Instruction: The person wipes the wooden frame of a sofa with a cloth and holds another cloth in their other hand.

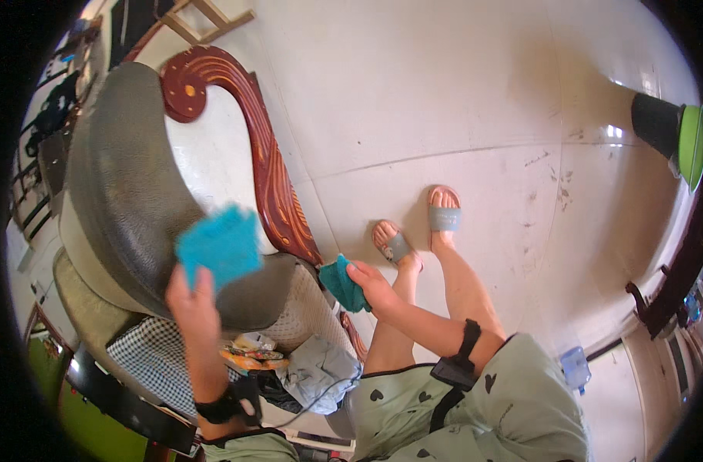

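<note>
My left hand (194, 304) is closed on a teal cloth (220, 245), which spreads out flat beyond the fingers, slightly blurred. It lies over the dark grey leather sofa arm (140, 169); whether it touches the leather I cannot tell. My right hand (376, 291) grips a second teal cloth (341, 285), bunched and folded, near the lower end of the sofa's carved wooden trim (271, 169). That trim is reddish brown with a scroll at the top, bordering a white panel (213, 146).
A checked fabric (155, 358) and a pale grey plastic bag (321, 373) lie on the seat beside my left forearm. On the tiled floor (444, 92) stand my sandalled feet (444, 212). A green basin (692, 146) is at the far right, a wooden frame (205, 19) at the top left.
</note>
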Demonstrator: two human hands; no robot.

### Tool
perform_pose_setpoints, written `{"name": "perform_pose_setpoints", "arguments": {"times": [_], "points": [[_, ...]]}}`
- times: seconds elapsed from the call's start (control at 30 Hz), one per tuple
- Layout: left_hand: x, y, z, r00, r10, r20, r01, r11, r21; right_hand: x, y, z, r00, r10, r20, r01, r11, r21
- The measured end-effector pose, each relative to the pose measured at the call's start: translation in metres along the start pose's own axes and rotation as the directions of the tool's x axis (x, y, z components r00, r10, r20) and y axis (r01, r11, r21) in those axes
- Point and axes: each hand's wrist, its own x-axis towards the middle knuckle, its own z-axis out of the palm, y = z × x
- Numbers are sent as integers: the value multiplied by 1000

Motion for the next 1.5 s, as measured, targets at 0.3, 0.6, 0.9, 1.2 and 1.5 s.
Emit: {"name": "perform_pose_setpoints", "arguments": {"times": [0.3,0.6,0.9,1.2,1.5], "points": [[-163,-5,11,831,-198,520,279,957,-80,-29,68,-152,904,-237,-357,18,854,-520],[-208,43,11,880,86,467,11,980,-200,-165,-57,-83,871,-423,-248,270,836,-478],[-206,110,-57,899,296,324,-244,951,-189,-300,-81,-94,795,-470,-384,280,845,-456],[-185,235,-101,896,346,279,-328,938,-110,-389,-129,-102,677,-644,-356,535,763,-363],[-166,349,-59,801,522,293,-480,853,-206,-486,-203,-119,536,-747,-393,542,661,-519]]}}
